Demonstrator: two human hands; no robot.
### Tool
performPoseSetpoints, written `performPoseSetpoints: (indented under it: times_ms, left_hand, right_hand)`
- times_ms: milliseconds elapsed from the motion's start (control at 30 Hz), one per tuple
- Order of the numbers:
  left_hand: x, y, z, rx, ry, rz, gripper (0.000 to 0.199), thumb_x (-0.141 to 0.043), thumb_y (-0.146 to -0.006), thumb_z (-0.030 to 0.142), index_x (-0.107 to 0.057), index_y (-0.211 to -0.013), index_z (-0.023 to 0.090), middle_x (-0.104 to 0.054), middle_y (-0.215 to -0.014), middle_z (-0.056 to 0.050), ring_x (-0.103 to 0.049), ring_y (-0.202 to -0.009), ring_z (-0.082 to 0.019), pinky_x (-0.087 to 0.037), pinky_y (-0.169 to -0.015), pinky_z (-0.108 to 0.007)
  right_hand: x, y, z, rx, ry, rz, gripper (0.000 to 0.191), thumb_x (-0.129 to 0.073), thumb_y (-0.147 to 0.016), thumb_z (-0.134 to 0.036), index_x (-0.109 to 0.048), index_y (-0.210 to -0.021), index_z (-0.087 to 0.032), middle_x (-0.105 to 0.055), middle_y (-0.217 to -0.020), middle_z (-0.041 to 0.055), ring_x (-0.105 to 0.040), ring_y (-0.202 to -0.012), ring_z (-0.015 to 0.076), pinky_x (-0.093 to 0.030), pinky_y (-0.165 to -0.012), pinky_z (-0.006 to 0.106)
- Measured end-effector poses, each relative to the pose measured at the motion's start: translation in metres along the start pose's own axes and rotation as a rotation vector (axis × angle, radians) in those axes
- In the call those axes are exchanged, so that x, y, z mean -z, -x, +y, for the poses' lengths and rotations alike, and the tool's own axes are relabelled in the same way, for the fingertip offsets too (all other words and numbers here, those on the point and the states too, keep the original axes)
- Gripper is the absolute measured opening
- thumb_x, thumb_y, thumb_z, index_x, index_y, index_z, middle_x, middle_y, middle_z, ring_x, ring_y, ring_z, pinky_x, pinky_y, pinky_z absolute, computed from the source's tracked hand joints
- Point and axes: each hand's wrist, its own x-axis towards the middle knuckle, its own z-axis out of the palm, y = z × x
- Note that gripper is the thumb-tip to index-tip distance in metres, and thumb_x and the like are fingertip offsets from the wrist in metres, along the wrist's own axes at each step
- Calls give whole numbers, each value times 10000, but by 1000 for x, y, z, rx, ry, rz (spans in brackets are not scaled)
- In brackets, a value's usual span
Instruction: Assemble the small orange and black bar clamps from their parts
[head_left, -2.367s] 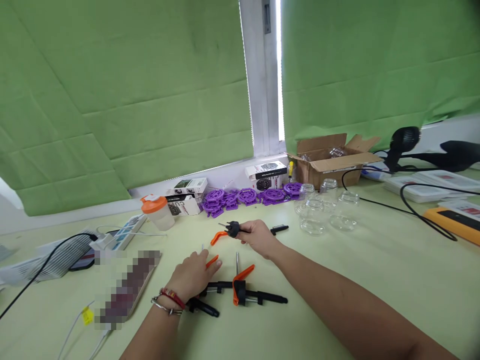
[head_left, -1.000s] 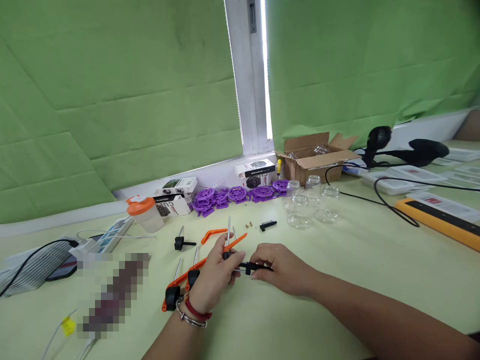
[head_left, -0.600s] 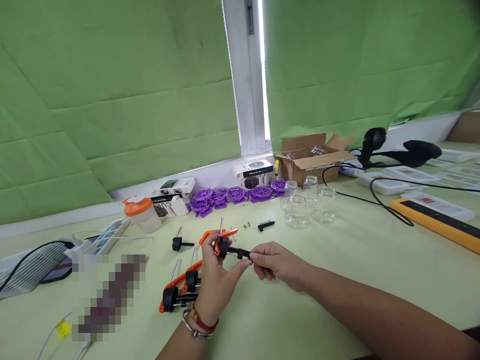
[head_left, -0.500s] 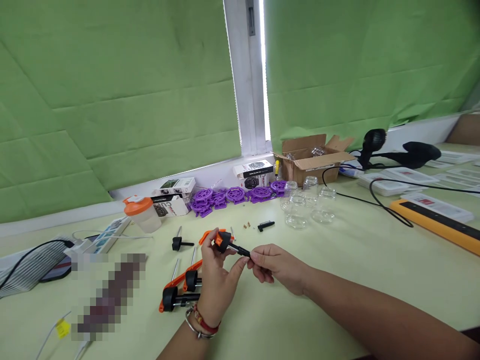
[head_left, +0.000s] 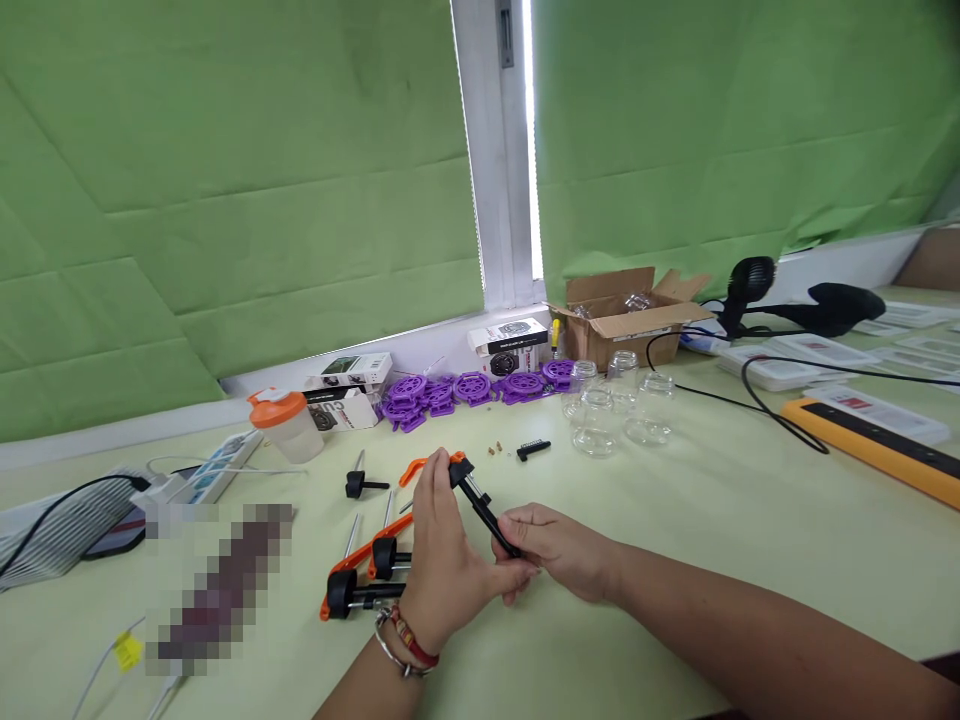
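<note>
Between my hands is a black rod-shaped part (head_left: 480, 505) with a shiny metal shaft and a wider black head at its upper end, tilted down to the right. My right hand (head_left: 562, 550) is closed on its lower end. My left hand (head_left: 446, 570) cradles it, fingers upright behind the head and thumb reaching to the lower end. Left of my left wrist lie similar black-headed parts (head_left: 341, 592) with orange handles (head_left: 367, 550). A smaller black part (head_left: 358, 484) lies farther back. Beyond my hands rest a black piece with a spring (head_left: 534, 450) and tiny brass-coloured bits (head_left: 495, 449).
Purple plastic rings (head_left: 472, 388), black-and-white boxes (head_left: 510, 345) and an open carton (head_left: 630, 325) line the back. Clear glass jars (head_left: 597, 425) stand in front of the carton. A shaker bottle (head_left: 289, 425) and power strip (head_left: 229, 465) are left; black cables (head_left: 765, 400) and an orange-black bar (head_left: 877, 450) right.
The black part has turned so its lower end points more steeply down. My left fingers have straightened upward, and my left thumb has moved down towards my right hand.
</note>
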Motion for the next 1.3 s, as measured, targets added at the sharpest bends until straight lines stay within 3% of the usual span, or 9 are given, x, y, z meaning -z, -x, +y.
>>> performPoseSetpoints:
  times_ms: [367,533,733,900,1033,1300]
  left_hand:
    - [-4,-1,-4,-20,-95,79,912,-696,-477,335,-323,-1279,114,-408,-1270,-176,-369,-1197,-353,-357,-968,-525]
    - [-5,0,-4,-46,-97,96,881,-685,-477,321,-341,-1266,130,-451,-1224,-163,-414,-1155,-345,-363,-954,-518]
    - [-1,-2,-3,-57,-115,53,950,-720,-447,360,-314,-1275,129,-394,-1297,-179,-376,-1207,-357,-357,-965,-514]
    - [1,-4,-5,-62,-119,75,999,-721,-456,376,-267,-1310,124,-458,-1225,-158,-445,-1131,-329,-385,-933,-490]
    - [1,-4,-5,-101,-147,86,926,-712,-470,377,-309,-1272,147,-515,-1134,-131,-515,-1017,-298,-439,-850,-453]
    - [-5,-4,-5,-136,-271,96,818,-681,-533,422,-351,-1237,168,-561,-1050,-123,-552,-944,-298,-464,-768,-422]
  right_hand:
    - [-4,-2,2,-7,42,54,481,-442,-800,-594,-536,-721,-129,-615,-580,42,-490,-518,105,-351,-554,241]
    - [-3,-2,2,-15,21,54,484,-483,-767,-610,-536,-713,-131,-615,-565,38,-491,-504,103,-361,-557,242]
    - [-2,-3,3,-46,8,46,487,-488,-759,-615,-523,-717,-131,-628,-585,50,-512,-508,112,-355,-555,247]
    - [-2,-4,5,-71,-4,51,501,-487,-747,-631,-526,-718,-132,-613,-574,39,-517,-511,117,-362,-568,258]
    - [0,-5,8,-72,-22,44,502,-495,-751,-620,-560,-746,-122,-600,-568,35,-518,-521,120,-375,-571,264]
    - [4,-4,-5,55,-44,155,462,-559,-749,-548,-653,-863,-111,-632,-778,69,-560,-687,140,-405,-682,292]
